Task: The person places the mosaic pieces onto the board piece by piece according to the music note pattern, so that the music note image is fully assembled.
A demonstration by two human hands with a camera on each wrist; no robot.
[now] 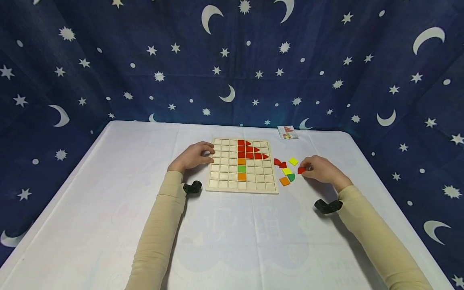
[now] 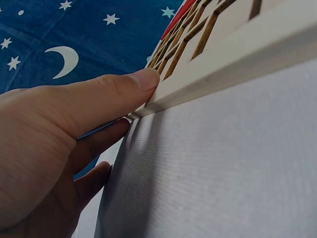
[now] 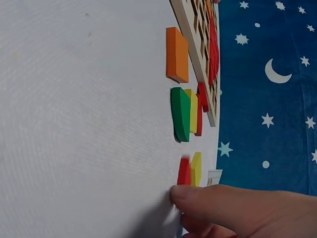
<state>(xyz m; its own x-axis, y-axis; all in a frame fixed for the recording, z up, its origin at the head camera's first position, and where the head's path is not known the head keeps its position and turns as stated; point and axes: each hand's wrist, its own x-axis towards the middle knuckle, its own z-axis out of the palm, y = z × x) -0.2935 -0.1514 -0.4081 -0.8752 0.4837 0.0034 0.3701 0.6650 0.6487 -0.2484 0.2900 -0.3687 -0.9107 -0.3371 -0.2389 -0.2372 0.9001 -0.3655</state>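
A wooden grid board (image 1: 221, 179) lies on the table, with red, orange and green pieces set in its cells. At its left edge is my left hand (image 1: 192, 156); the thumb tip (image 2: 147, 79) touches the rim and the other fingers lie along the side. To the right of the board, my right hand (image 1: 320, 169) pinches a red piece (image 3: 184, 171) between thumb and fingers. Beside it lie a yellow square (image 1: 293, 161), a green rounded piece (image 1: 291, 177), an orange square (image 1: 284, 181), a second yellow square (image 1: 286, 171) and red pieces (image 1: 282, 164).
A small picture card (image 1: 288, 132) with a coloured pattern lies at the table's back edge, behind the loose pieces. White cloth covers the table (image 1: 232, 241). A dark blue curtain (image 1: 181, 60) with moons and stars hangs behind and at both sides.
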